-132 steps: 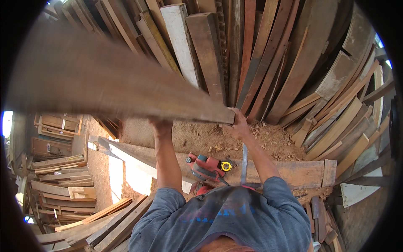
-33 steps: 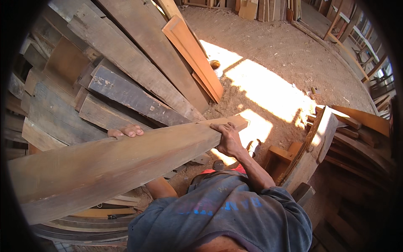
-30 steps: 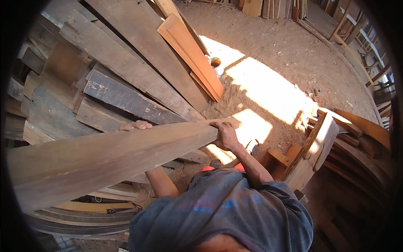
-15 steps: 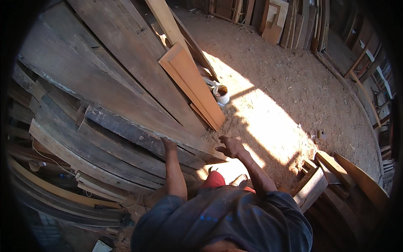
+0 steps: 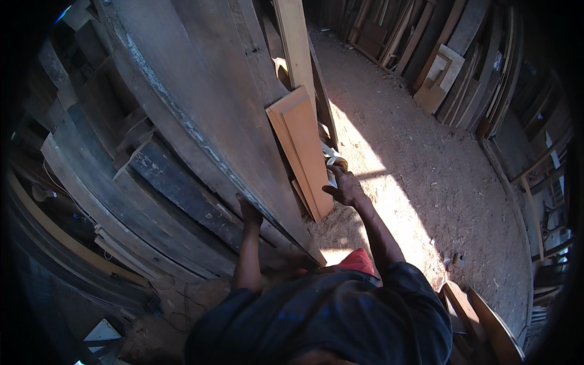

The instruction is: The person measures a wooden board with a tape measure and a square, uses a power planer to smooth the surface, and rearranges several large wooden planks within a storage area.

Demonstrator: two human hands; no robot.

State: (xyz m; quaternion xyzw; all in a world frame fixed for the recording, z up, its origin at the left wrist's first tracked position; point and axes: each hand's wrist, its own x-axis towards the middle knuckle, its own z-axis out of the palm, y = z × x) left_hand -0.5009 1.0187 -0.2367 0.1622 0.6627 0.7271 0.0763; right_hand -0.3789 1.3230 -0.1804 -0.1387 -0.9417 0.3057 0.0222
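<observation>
A wide, long grey-brown plank (image 5: 194, 91) with a pale, rough edge slants across the left and middle. My left hand (image 5: 249, 210) is at that edge, near the plank's close end, and looks closed on it; part of the fingers is hidden. Away from the plank, my right hand (image 5: 345, 190) is open, thumb and fingers apart, with nothing visible in it. It hovers beside an orange-brown panelled board (image 5: 301, 152) leaning at the plank's right side. Just beyond the fingers is a can (image 5: 336, 163), partly covered by the hand.
A dark painted board (image 5: 173, 176) and several stacked planks (image 5: 103, 164) lie left of the wide plank. More boards (image 5: 462, 79) lean at the far right. Sunlit, shaving-covered ground (image 5: 395, 213) stretches to the right. Curved wood pieces (image 5: 480, 316) stand at the lower right.
The view has turned. My right hand has reached forward, toward the can. The wide plank's edge now sits farther from the dark painted board, with my left hand still at it.
</observation>
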